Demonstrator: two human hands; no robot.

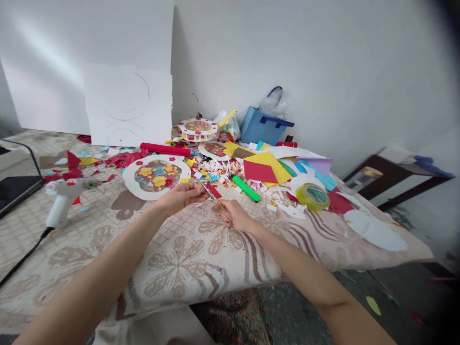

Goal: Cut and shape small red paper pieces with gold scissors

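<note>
My right hand [233, 214] is closed round the handles of a pair of scissors [211, 193], whose thin blades point up and left toward my other hand. At the blade tips, my left hand [185, 195] is closed in a pinch; whatever small piece it holds is too small to make out. Just beyond my left hand lies a white paper ring [134, 184] with red and yellow paper flowers over a clear middle. A green strip [246, 188] and many small paper scraps [219, 168] lie beyond the scissors.
A white glue gun [61, 203] stands at left, its black cord trailing forward. Yellow tape [312, 196] and white paper ovals [375, 230] lie at right. Coloured sheets [264, 167], a decorated round stand [197, 128] and a blue bag [260, 127] are farther back.
</note>
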